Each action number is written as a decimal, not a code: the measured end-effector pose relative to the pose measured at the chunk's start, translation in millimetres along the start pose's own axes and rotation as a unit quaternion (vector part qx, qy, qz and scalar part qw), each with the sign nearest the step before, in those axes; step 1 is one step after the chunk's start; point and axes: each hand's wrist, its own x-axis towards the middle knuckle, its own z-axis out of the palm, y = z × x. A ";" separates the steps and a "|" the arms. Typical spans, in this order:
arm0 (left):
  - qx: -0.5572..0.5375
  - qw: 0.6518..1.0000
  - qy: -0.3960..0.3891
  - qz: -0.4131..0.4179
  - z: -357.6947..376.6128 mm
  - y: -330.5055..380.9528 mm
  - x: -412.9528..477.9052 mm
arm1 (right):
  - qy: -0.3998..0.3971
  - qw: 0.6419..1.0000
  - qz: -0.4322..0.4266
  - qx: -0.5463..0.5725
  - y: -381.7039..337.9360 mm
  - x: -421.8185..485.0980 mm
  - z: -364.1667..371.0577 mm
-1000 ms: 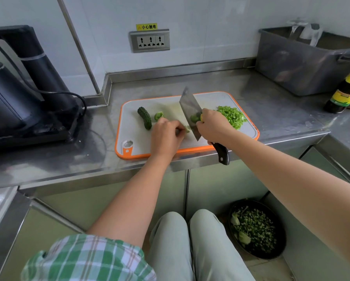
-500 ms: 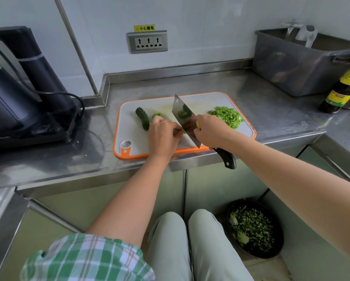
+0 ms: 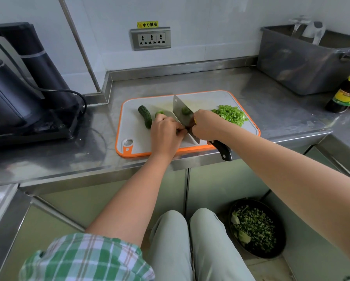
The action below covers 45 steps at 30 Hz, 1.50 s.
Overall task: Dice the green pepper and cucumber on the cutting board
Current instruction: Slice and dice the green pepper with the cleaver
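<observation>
on the cutting board (image 3: 129, 120), my right hand (image 3: 205, 126) clamps the cleaver (image 3: 179, 109); my left hand (image 3: 166, 132) curls against its blade (i cannot tell what it pins). the cucumber (image 3: 145, 116) lies left, diced pepper (image 3: 231, 114) heaped right.

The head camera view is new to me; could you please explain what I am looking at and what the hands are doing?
There is no machine here: a person wears one wide camera on the head, so you look down along both arms. The right hand grips a cleaver, its blade angled down to the orange-rimmed cutting board. The left hand lies with curled fingers against the blade; what it steadies is hidden. On the board lie a cucumber piece at the left and a pile of diced green pepper at the right. A black kettle, a grey tub and a bottle stand on the steel counter.
</observation>
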 end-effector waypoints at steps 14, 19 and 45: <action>-0.039 0.999 -0.012 -0.003 -1.1 0.3 0.3 | 0.091 0.987 0.033 0.126 5.6 20.2 8.0; -0.067 0.998 -0.016 0.004 -5.2 2.4 2.0 | 0.151 0.958 0.047 0.240 24.7 18.0 -11.0; 0.120 0.982 -0.134 0.051 -5.7 12.0 29.1 | 0.060 0.967 0.057 0.239 41.7 -2.7 -2.1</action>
